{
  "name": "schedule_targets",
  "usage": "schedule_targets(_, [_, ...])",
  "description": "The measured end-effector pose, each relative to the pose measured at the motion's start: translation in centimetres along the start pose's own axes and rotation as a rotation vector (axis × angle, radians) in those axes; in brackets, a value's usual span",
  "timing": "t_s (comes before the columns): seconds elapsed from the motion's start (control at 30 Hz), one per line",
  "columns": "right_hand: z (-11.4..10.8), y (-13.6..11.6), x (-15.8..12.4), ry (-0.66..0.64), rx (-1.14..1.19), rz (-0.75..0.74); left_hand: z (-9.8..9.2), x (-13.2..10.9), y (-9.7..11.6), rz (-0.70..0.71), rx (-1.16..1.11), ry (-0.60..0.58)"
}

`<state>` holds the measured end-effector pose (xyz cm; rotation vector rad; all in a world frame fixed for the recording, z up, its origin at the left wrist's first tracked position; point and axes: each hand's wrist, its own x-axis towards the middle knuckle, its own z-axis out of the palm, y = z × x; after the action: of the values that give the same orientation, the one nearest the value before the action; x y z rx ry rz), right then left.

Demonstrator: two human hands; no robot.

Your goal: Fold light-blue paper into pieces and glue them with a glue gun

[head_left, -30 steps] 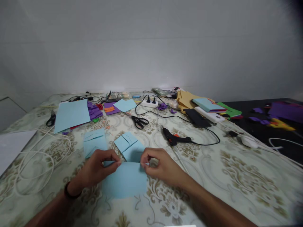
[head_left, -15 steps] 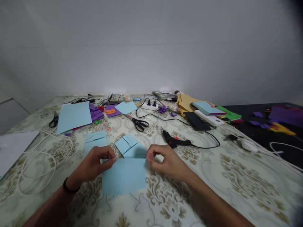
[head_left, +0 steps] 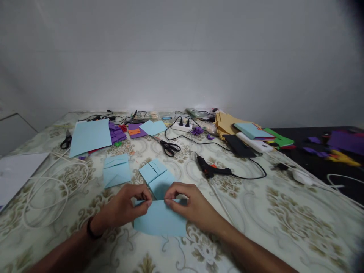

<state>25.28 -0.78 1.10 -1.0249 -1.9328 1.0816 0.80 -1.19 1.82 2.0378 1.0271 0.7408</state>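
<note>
A light blue paper sheet [head_left: 160, 222] lies on the patterned tablecloth [head_left: 273, 212] in front of me. My left hand [head_left: 125, 206] pinches its far edge near the middle, fingers closed. My right hand [head_left: 189, 204] pinches the same edge just to the right, fingertips almost meeting the left ones. Just beyond my hands lie two folded blue paper pieces, one in the middle [head_left: 157, 175] and one to the left [head_left: 116, 170].
Black scissors [head_left: 169, 147] and a black glue gun [head_left: 212, 169] with its cord lie farther back. A big blue sheet [head_left: 89, 136], purple scraps [head_left: 116, 134], a power strip [head_left: 182, 126], coloured paper stacks [head_left: 253, 132] and a white cable loop [head_left: 45, 189] surround the spot.
Both hands have moved inward along the sheet's far edge, from its corners to near the middle, and the sheet has shifted a little to the right and looks shorter.
</note>
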Motion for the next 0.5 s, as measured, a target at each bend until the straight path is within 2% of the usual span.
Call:
schedule_targets(0.3, [0.57, -0.09, -0.12, -0.041, 0.023, -0.024, 0.77, -0.02, 0.42, -0.031, -0.003, -0.044])
schedule_targets(0.4, [0.41, -0.05, -0.16, -0.025, 0.030, -0.021, 0.61, -0.05, 0.29, -0.048, -0.011, -0.065])
schedule_targets(0.5, [-0.03, 0.04, -0.16, 0.008, 0.022, -0.021, 0.05, 0.05, 0.29, -0.047, -0.011, -0.031])
